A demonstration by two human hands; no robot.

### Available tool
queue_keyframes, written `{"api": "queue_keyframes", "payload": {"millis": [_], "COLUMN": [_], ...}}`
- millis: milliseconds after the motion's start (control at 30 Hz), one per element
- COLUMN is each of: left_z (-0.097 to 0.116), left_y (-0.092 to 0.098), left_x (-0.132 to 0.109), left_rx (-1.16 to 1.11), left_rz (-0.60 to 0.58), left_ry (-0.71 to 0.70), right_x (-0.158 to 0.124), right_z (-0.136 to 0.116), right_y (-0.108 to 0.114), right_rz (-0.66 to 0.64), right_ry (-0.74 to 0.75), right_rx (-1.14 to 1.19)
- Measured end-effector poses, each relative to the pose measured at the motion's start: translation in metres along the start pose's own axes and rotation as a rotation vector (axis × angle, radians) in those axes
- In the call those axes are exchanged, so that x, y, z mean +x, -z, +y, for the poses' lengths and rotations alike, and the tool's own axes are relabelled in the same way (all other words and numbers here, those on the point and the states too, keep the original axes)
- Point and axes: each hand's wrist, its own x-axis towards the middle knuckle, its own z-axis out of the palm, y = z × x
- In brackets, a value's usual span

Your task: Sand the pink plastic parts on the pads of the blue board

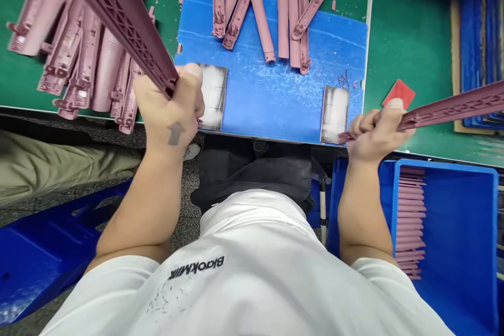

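Note:
My left hand [173, 100] is closed around the lower end of a long pink plastic strip [122, 13], its lattice-ribbed inner side showing as it slants up to the upper left. In my right hand [380, 128] is another long pink plastic strip [460, 106], held near one end and reaching off to the right edge. A short tip of it pokes out on the hand's left side. Beside each hand lies a whitish worn pad, the left pad [212, 97] and the right pad [335, 114], both on a blue sheet [271, 100].
More pink strips [258, 8] lie across the blue sheet's far part, and a pile [82, 58] sits at left with scraps behind. A red square [399, 93] lies on the green table [429, 63]. Stacked strips stand in a blue bin [459, 236] at lower right.

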Motion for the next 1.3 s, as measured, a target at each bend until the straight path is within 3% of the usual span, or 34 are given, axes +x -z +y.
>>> {"api": "queue_keyframes", "payload": {"millis": [100,167,233,300,467,600,700,800,867,900,967,1033,1067,1167,1300], "left_z": [0.014,0.019,0.02,0.023,0.041,0.042,0.033,0.021,0.008,0.0,-0.016,-0.026,-0.028,-0.025,-0.023], "left_y": [0.022,0.041,0.055,0.06,0.049,0.044,0.051,0.055,0.049,0.042,0.023,0.005,-0.002,-0.009,-0.002], "left_x": [-0.02,-0.039,-0.056,-0.067,-0.056,-0.031,-0.019,-0.003,0.014,0.024,0.043,0.052,0.053,0.045,0.038], "left_rx": [-0.028,-0.012,0.009,-0.006,-0.217,-0.193,-0.056,0.19,0.296,0.28,0.117,-0.066,-0.121,-0.133,-0.103], "left_rz": [-0.108,-0.168,-0.16,-0.102,-0.134,-0.191,-0.202,-0.141,-0.102,-0.105,-0.133,-0.152,-0.143,-0.138,-0.092], "left_ry": [0.09,0.344,0.56,0.621,0.519,0.383,0.253,-0.001,-0.205,-0.287,-0.342,-0.264,-0.213,-0.109,-0.043], "right_x": [-0.01,-0.023,-0.038,-0.05,-0.039,-0.022,-0.022,-0.014,0.002,0.012,0.033,0.048,0.052,0.05,0.032], "right_z": [-0.023,-0.033,-0.036,-0.035,-0.048,-0.072,-0.077,-0.063,-0.046,-0.037,-0.021,-0.01,-0.008,-0.01,-0.022], "right_y": [0.023,0.047,0.069,0.085,0.085,0.076,0.071,0.057,0.04,0.029,0.005,-0.015,-0.023,-0.031,-0.019], "right_rz": [-0.02,-0.133,-0.25,-0.295,-0.328,-0.336,-0.27,-0.189,-0.183,-0.211,-0.302,-0.299,-0.252,-0.097,-0.225], "right_ry": [-0.172,-0.399,-0.606,-0.692,-0.65,-0.498,-0.227,0.214,0.369,0.336,0.094,-0.133,-0.174,-0.103,-0.14], "right_rx": [0.015,-0.027,-0.109,-0.12,0.132,0.181,-0.096,-0.415,-0.422,-0.346,-0.118,0.061,0.115,0.22,0.287]}}
